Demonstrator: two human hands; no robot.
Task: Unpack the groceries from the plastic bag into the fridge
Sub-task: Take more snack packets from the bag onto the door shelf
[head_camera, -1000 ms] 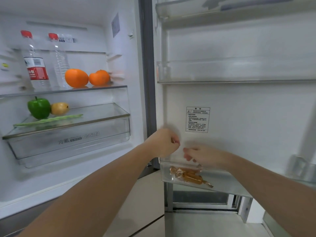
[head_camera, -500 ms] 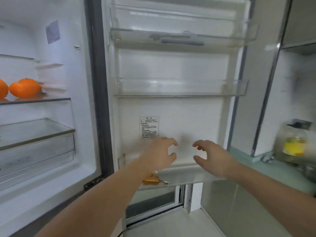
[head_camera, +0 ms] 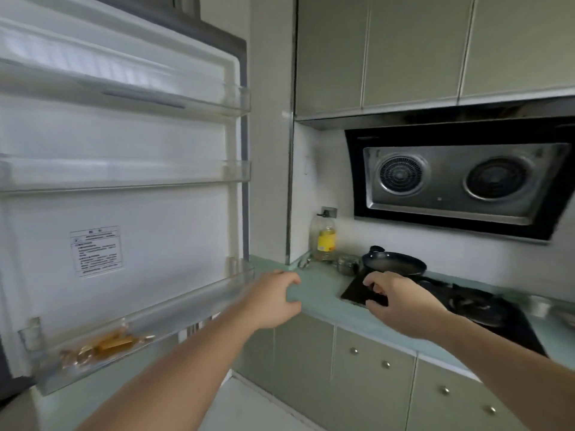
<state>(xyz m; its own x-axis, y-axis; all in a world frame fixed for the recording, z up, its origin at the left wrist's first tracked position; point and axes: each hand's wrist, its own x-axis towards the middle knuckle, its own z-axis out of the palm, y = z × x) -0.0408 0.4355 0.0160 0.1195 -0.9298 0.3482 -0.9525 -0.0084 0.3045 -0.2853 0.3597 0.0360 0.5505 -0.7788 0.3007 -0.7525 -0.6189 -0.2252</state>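
Fridge door [head_camera: 149, 213]: white inner liner, standing open, left of both hands; three clear bins, a printed label on the panel. Lowest door bin [head_camera: 186, 309]: transparent, its right end just beside the left hand [head_camera: 273, 298]. Wrapped snack packet [head_camera: 105, 345]: golden-brown in clear film, lying flat in that bin's left end, well apart from either hand.

Pale green glossy wall cabinets [head_camera: 435, 48] above black range hood [head_camera: 460, 178]; mint-green countertop [head_camera: 323, 293], black gas hob [head_camera: 485, 309], white wall [head_camera: 323, 188].
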